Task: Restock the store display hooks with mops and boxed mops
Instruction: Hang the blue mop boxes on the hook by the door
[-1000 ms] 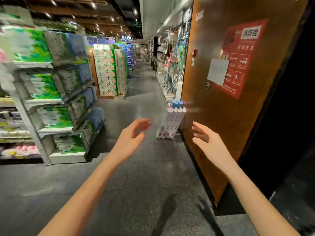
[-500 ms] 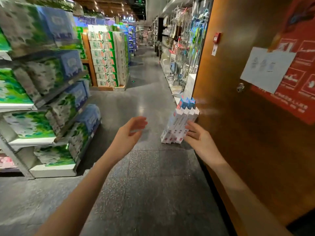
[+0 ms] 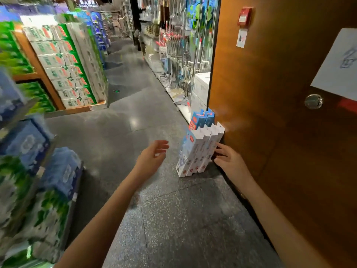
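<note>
- Along the aisle's left side: shelf (image 3: 38,171) of wrapped packs, then a stack of cartons (image 3: 65,64) on a pallet.
- Along the right side: display hooks (image 3: 179,45) hung with long-handled mops, white cartons (image 3: 201,88) below, then a wooden door (image 3: 280,132) with a knob (image 3: 313,101) and a paper sheet (image 3: 338,64).
- At the door's near edge, on the floor (image 3: 154,209): boxed mops (image 3: 199,151), several long white boxes side by side, on end.
- Long axis near upright, tops tilted right and away against the door edge, bottom ends towards the aisle; blue-topped boxes behind.
- Right hand (image 3: 229,161): between boxes and door, grip spread flat, fingertips at the rightmost box's side, nothing held; contact not certain.
- Left hand (image 3: 152,157): left of the boxes, apart from them, grip loose and empty.
</note>
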Demonstrator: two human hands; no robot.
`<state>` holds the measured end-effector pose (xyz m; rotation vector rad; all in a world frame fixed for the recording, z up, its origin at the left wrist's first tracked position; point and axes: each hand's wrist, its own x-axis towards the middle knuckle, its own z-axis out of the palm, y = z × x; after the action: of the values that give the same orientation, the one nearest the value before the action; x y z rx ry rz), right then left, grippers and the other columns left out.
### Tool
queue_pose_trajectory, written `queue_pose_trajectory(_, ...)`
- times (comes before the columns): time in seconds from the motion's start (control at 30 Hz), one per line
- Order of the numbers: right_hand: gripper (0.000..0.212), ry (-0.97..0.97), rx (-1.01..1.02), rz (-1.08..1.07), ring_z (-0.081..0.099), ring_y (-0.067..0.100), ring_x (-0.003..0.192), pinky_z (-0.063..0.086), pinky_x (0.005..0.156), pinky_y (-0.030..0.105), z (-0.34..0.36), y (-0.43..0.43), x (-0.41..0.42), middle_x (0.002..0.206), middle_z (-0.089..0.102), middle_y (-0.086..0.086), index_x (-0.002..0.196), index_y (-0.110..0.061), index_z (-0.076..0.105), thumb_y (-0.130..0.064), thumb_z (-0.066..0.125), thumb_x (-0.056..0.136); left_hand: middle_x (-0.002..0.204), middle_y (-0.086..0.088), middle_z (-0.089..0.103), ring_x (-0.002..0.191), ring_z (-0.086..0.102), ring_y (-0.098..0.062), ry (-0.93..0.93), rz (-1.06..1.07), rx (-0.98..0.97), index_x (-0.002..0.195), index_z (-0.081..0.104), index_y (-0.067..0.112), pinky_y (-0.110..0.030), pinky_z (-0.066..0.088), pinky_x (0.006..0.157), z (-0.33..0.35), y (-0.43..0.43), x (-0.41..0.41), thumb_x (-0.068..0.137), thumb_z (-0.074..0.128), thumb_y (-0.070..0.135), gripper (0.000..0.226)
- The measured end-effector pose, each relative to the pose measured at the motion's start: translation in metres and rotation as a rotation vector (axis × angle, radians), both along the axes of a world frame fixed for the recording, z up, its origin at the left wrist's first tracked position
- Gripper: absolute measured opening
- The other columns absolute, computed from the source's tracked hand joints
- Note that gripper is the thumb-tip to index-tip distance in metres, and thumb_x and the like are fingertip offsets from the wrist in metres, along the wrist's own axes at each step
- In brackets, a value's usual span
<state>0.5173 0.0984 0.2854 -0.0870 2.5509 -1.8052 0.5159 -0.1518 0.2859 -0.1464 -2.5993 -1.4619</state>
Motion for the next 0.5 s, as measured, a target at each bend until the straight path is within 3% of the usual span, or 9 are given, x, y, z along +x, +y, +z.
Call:
queue_pose_trajectory(0.07, 0.046, -0.024, -0.009, -0.036, 0.054, 0.013, 0.111, 0.045, 0.072, 0.015, -0.017, -0.018, -0.053, 0.112, 0.053, -0.012, 0.135, -0.020, 0.049, -0.007, 0.056, 0.091, 0.115, -0.003, 0.062, 0.103, 0.059, -0.015, -0.005, -0.032, 0.008, 0.125, 0.053, 0.008, -0.006, 0.044, 0.081, -0.015, -0.017, -0.058, 0.091, 0.048, -0.003, 0.036)
queue_pose_trajectory(0.27, 0.046, -0.108, -0.062, -0.125, 0.055, 0.014, 0.115, 0.048, 0.085, 0.024, -0.067, -0.073, -0.218, 0.121, 0.056, -0.008, 0.135, -0.019, 0.048, -0.015, 0.061, 0.091, 0.112, -0.006, 0.063, 0.100, 0.059, -0.016, -0.050, -0.098, 0.000, 0.125, 0.053, 0.004, -0.002, 0.042, 0.077, -0.048, -0.072, -0.246, 0.089, 0.048, -0.006, 0.037)
queue_pose_trajectory(0.4, 0.053, -0.177, -0.059, -0.240, 0.052, 0.022, 0.119, 0.044, 0.085, 0.027, -0.080, -0.103, -0.310, 0.137, 0.050, 0.009, 0.142, -0.010, 0.039, -0.007, 0.057, 0.093, 0.113, -0.008, 0.061, 0.101, 0.058, -0.016, -0.121, -0.179, -0.040, 0.126, 0.051, 0.001, -0.013, 0.046, 0.083, -0.058, -0.097, -0.357, 0.091, 0.046, -0.006, 0.036)
queue_pose_trajectory(0.5, 0.054, -0.234, -0.052, -0.309, 0.049, 0.025, 0.124, 0.045, 0.081, 0.024, -0.087, -0.117, -0.365, 0.142, 0.046, 0.011, 0.144, -0.010, 0.037, -0.007, 0.056, 0.093, 0.113, -0.006, 0.060, 0.102, 0.057, -0.016, -0.178, -0.267, -0.059, 0.126, 0.050, 0.002, -0.009, 0.045, 0.081, -0.066, -0.101, -0.435, 0.092, 0.046, -0.004, 0.035)
